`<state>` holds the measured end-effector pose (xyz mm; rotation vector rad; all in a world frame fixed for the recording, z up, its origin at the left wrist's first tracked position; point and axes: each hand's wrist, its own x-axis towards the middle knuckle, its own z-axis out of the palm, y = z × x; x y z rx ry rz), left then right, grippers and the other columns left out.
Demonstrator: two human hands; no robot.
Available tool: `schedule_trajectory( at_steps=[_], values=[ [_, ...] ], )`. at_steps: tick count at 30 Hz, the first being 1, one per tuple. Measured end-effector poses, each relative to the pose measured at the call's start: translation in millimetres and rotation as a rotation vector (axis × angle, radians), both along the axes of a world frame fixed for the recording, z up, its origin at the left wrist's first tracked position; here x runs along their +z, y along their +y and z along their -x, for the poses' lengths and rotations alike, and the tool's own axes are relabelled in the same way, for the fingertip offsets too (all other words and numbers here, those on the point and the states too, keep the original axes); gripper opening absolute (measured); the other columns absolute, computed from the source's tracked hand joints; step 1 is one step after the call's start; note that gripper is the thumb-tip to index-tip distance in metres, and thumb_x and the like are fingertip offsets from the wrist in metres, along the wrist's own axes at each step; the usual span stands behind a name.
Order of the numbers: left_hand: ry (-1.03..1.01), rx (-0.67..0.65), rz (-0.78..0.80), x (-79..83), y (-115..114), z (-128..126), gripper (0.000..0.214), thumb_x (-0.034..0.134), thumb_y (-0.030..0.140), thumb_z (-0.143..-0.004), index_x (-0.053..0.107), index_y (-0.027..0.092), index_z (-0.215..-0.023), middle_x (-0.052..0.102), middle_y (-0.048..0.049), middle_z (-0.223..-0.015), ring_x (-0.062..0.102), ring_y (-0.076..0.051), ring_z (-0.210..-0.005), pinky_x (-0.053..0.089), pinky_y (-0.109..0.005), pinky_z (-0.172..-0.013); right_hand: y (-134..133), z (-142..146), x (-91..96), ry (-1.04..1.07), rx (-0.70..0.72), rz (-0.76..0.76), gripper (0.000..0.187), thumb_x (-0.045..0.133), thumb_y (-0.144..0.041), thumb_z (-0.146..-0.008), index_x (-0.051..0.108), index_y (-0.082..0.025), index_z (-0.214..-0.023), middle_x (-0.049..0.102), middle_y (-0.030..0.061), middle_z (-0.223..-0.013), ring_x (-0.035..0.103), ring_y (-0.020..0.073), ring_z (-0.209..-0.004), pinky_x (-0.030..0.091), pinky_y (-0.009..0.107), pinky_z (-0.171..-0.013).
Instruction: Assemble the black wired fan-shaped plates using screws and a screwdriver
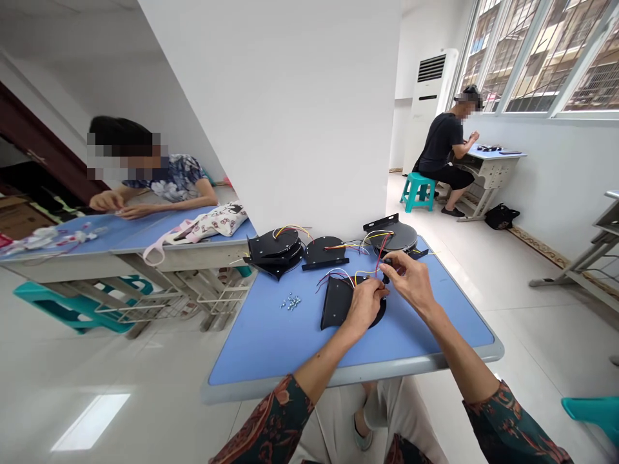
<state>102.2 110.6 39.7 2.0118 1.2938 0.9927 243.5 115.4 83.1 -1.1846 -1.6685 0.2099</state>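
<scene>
On the blue table lies a black metal plate (334,303) with a straight bent flange on its left and a rounded right end; thin colored wires (360,276) come off its far side. My left hand (363,304) rests over this plate, thumb and fingers closed together near its rounded end; whatever they pinch is hidden. Just above those fingertips, my right hand (411,280) grips a short black screwdriver (387,270) held roughly upright. The tip of the screwdriver is concealed by my left fingers. Left of the plate is a small pile of silver screws (291,301).
Along the table's far edge sit stacked black plates (275,250), a single plate (325,251) and a round black assembly (394,237), all wired. A white pillar (309,116) stands behind. One person works at left by a cloth bag (220,220), another by the window.
</scene>
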Motion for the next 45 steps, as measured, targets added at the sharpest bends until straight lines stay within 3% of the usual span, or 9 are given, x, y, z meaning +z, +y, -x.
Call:
schedule_trajectory(
  at_steps=[4, 9, 12, 18, 21, 30, 33, 38, 45],
  values=[
    [0.005, -0.011, -0.028, -2.1, 2, 0, 0.015, 0.064, 0.007, -0.088, 0.066, 0.016, -0.076, 0.071, -0.0036, -0.082, 0.064, -0.017, -0.08, 0.045, -0.026, -0.078, -7, 10, 3.4, -0.168, -0.229, 0.052, 0.019, 0.069, -0.039, -0.086, 0.07, -0.02, -0.082, 0.071, 0.0033, -0.067, 0.061, 0.0172, -0.057, 0.039, 0.028, -0.058],
    [-0.047, -0.04, -0.016, -3.0, 2, 1, 0.016, 0.062, 0.008, -0.088, 0.066, 0.016, -0.076, 0.071, -0.0026, -0.08, 0.063, -0.016, -0.076, 0.044, -0.024, -0.075, -11, 16, -1.4, -0.156, -0.188, 0.073, 0.012, 0.064, -0.031, -0.087, 0.068, -0.019, -0.086, 0.067, 0.0021, -0.064, 0.055, 0.0158, -0.054, 0.036, 0.027, -0.058],
    [-0.075, -0.033, 0.016, -1.9, 1, 2, 0.017, 0.064, 0.008, -0.087, 0.066, 0.016, -0.072, 0.07, -0.001, -0.076, 0.064, -0.015, -0.075, 0.045, -0.024, -0.077, -8, 9, -1.8, -0.018, -0.015, 0.113, 0.01, 0.063, -0.029, -0.086, 0.065, -0.021, -0.082, 0.066, -0.0001, -0.062, 0.054, 0.0146, -0.055, 0.039, 0.026, -0.058],
    [-0.148, -0.064, 0.054, -1.8, 0, 2, 0.01, 0.066, 0.013, -0.086, 0.072, 0.017, -0.079, 0.075, -0.0026, -0.085, 0.068, -0.017, -0.081, 0.049, -0.027, -0.082, 9, -20, 10.6, 0.226, 0.661, 0.31, 0.031, 0.068, -0.05, -0.087, 0.063, -0.019, -0.085, 0.068, 0.0035, -0.077, 0.062, 0.0174, -0.071, 0.051, 0.03, -0.068],
    [-0.154, -0.087, 0.059, -1.7, 0, 2, 0.011, 0.065, 0.013, -0.087, 0.073, 0.017, -0.081, 0.076, -0.0027, -0.087, 0.069, -0.018, -0.083, 0.049, -0.027, -0.083, 11, -27, 16.9, 0.207, 0.788, 0.37, 0.041, 0.068, -0.059, -0.087, 0.063, -0.018, -0.088, 0.069, 0.0052, -0.081, 0.064, 0.0182, -0.074, 0.052, 0.031, -0.069],
    [-0.073, -0.052, 0.053, 2.3, -2, 1, 0.013, 0.066, 0.009, -0.086, 0.068, 0.017, -0.076, 0.073, -0.0011, -0.08, 0.066, -0.016, -0.078, 0.046, -0.026, -0.081, -18, -8, 4.0, 0.004, 0.042, 0.078, 0.027, 0.067, -0.046, -0.09, 0.069, -0.02, -0.086, 0.068, 0.0023, -0.071, 0.057, 0.0158, -0.063, 0.048, 0.029, -0.065],
    [-0.086, -0.057, 0.058, 3.0, -2, 1, 0.013, 0.067, 0.009, -0.086, 0.066, 0.017, -0.076, 0.073, -0.0007, -0.08, 0.066, -0.016, -0.077, 0.046, -0.026, -0.079, -18, -7, 5.9, 0.019, 0.126, 0.065, 0.024, 0.064, -0.042, -0.092, 0.069, -0.02, -0.084, 0.071, 0.004, -0.078, 0.061, 0.0175, -0.07, 0.049, 0.03, -0.069],
    [-0.089, -0.054, 0.073, 3.3, -2, 2, 0.011, 0.068, 0.008, -0.084, 0.064, 0.017, -0.079, 0.073, -0.0001, -0.081, 0.067, -0.016, -0.077, 0.046, -0.025, -0.076, -8, -15, 11.4, 0.113, 0.626, 0.223, 0.034, 0.06, -0.051, -0.095, 0.07, -0.018, -0.097, 0.071, 0.0059, -0.085, 0.066, 0.0201, -0.08, 0.054, 0.034, -0.076],
    [-0.028, -0.036, 0.034, -0.3, -1, 1, 0.009, 0.066, 0.013, -0.087, 0.064, 0.018, -0.079, 0.072, -0.0006, -0.079, 0.064, -0.015, -0.073, 0.044, -0.025, -0.072, -14, -8, -2.8, 0.173, 0.193, 0.058, 0.027, 0.074, -0.047, -0.085, 0.071, -0.02, -0.089, 0.071, 0.0038, -0.082, 0.063, 0.0184, -0.074, 0.055, 0.033, -0.075]
  ],
)
